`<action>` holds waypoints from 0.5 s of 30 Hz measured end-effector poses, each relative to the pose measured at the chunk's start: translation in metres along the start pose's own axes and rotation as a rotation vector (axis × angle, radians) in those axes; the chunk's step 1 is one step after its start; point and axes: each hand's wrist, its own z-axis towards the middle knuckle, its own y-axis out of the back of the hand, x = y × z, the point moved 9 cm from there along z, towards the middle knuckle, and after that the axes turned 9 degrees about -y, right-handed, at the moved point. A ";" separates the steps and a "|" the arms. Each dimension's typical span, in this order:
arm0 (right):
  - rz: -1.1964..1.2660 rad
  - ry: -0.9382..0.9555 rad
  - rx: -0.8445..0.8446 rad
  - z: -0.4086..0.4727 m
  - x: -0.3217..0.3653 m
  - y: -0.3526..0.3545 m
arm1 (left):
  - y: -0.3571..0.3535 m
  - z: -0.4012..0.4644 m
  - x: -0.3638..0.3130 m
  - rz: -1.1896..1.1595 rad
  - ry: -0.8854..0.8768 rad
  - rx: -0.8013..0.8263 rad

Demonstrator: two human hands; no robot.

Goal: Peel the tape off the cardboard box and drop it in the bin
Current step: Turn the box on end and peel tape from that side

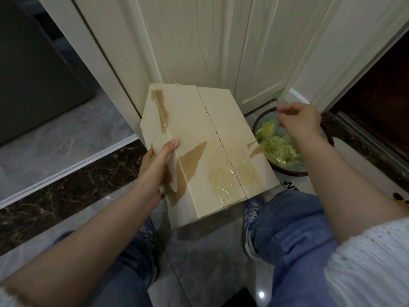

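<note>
A pale cardboard box is held tilted above the floor, its top flaps meeting in a centre seam. Brown torn patches mark its surface, and clear tape still sticks near its lower end. My left hand grips the box's left edge, thumb on top and fingers underneath. My right hand hovers over a round dark-rimmed bin to the right of the box, with fingers loosely curled and thumb apart from the fingertips. Crumpled yellowish tape lies inside the bin.
White door panels stand right behind the box and bin. A dark cabinet is at the left and a dark opening at the right. My knees in jeans and a blue shoe are below the box, on the grey tiled floor.
</note>
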 end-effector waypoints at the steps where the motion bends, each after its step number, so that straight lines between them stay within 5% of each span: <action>1: -0.014 0.049 0.020 -0.004 0.009 -0.004 | 0.003 -0.001 0.000 0.002 -0.001 0.000; 10: -0.476 0.473 0.495 -0.108 0.049 -0.071 | 0.030 -0.013 -0.004 0.035 -0.012 -0.022; 15: -0.603 0.616 0.596 -0.150 0.041 -0.092 | 0.043 -0.021 -0.007 0.031 -0.017 -0.049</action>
